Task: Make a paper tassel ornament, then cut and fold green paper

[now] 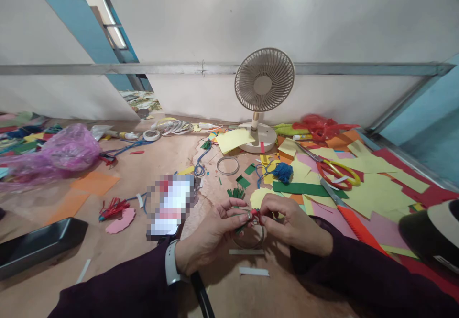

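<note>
Seemingly, work is midway: in the head view, the left hand [211, 229] and right hand [297, 222], fingers curled nearly closed, pinch a small red piece [255, 214] above a ring [251, 247]. A red tassel [115, 208] looks finished; another ring [227, 166] lies undecorated.

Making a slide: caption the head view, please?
Left hand and right hand work a small red piece before a fan.

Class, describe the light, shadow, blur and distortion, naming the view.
Head view: pale glare on the white wall; shadow on the table below the right hand; coarse pixel blocks over the phone; the black box seems stretched towards the left edge.
</note>
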Demonstrator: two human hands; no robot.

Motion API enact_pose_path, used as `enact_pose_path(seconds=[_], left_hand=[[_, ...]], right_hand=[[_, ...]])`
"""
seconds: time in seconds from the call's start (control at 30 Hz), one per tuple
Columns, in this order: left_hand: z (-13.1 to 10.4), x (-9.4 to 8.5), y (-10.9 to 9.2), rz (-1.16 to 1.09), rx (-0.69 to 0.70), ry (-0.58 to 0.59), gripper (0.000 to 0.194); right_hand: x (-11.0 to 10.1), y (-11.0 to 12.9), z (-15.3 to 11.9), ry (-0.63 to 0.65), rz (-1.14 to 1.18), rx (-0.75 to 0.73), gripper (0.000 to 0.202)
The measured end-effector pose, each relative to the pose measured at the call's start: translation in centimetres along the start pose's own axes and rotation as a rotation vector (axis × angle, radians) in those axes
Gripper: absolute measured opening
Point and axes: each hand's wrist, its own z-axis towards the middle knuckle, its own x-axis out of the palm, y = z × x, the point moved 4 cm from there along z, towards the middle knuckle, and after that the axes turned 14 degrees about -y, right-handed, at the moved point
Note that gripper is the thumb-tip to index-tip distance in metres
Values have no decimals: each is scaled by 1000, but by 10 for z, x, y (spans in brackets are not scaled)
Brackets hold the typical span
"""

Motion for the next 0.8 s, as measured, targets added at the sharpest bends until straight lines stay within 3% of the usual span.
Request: enact_pose_path(seconds=[0.27,0.4,0.57,0.8], left_hand=[[2,-2,-5,63,124,-67,30],[1,0,-8,88,213,-75,28],[-3,5,-15,168,317,-128,28],[-7,4,-21,499,617,-36,12]], right_hand=[[4,0,-3,41,9,116,15],[7,-1,-7,68,124,279,18],[14,-4,-15,88,416,646,27],[19,-3,-18,54,659,835,32]])
